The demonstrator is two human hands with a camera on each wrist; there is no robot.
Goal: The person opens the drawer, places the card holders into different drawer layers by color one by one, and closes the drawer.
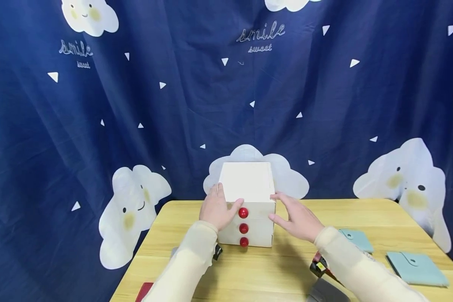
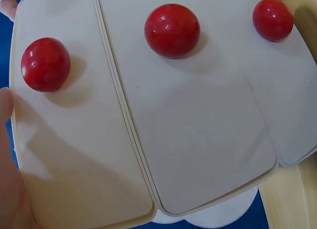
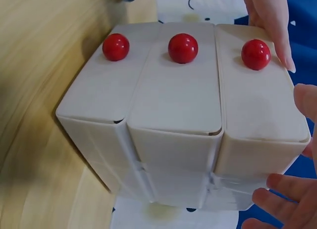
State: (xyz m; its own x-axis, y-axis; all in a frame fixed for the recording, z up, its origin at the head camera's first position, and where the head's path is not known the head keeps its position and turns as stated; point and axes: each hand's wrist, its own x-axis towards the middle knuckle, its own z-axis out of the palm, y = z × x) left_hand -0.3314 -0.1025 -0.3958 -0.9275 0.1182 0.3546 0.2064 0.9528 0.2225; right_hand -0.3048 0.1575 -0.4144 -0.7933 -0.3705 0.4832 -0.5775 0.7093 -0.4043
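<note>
A white box of three stacked drawers (image 1: 256, 230), each with a round red knob (image 1: 243, 228), stands on the table with its fronts facing me. All three drawers look closed. My left hand (image 1: 217, 209) rests at the box's upper left front edge, thumb stretched across the top front towards the top knob. At the upper right front corner is my right hand (image 1: 296, 218), fingers spread along the side, fingertips at the edge. In the right wrist view its fingers (image 3: 287, 199) lie beside the top drawer unit; firm contact is hard to tell.
To the right on the wooden table (image 1: 256, 277) lie two light blue snap wallets (image 1: 419, 268) (image 1: 356, 240). A dark grey wallet (image 1: 326, 291) lies near the front, partly cut off. A red item (image 1: 145, 290) shows at the lower left. A blue cloud-print curtain (image 1: 196, 105) hangs behind.
</note>
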